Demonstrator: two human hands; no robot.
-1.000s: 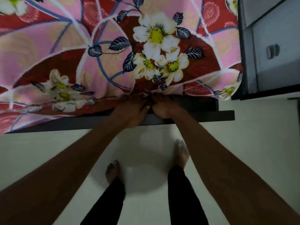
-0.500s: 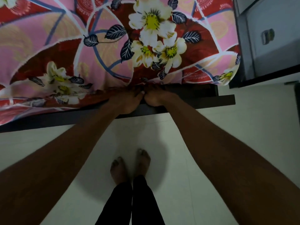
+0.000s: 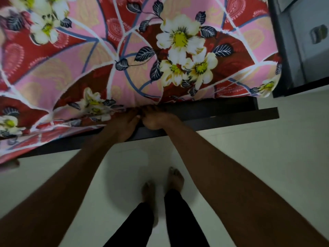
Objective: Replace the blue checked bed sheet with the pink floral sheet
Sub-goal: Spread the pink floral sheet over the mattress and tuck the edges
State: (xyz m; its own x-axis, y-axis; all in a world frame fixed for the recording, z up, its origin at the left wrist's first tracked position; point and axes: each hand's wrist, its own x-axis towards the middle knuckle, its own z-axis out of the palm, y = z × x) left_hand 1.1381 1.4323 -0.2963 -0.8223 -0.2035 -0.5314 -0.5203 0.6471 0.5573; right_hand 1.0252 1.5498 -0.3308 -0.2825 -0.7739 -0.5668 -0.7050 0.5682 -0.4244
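The pink floral sheet point(image 3: 110, 56) covers the mattress and fills the upper part of the head view; its edge hangs loose over the side at the left. My left hand point(image 3: 122, 124) and my right hand point(image 3: 156, 120) sit side by side at the near edge of the mattress. Their fingertips are pushed in under the sheet's hem, above the dark bed frame point(image 3: 222, 118), so the fingers are partly hidden. No blue checked sheet is in view.
A grey cabinet point(image 3: 309, 56) with a metal handle point(image 3: 318, 33) stands close against the bed's right end. Pale floor tiles point(image 3: 249, 157) lie below the frame. My bare feet point(image 3: 162, 186) stand together close to the bed.
My view has shifted along the bed, so the flowers sit further right. My feet have come together and stepped. Both hands stay tucked at the sheet's hem.
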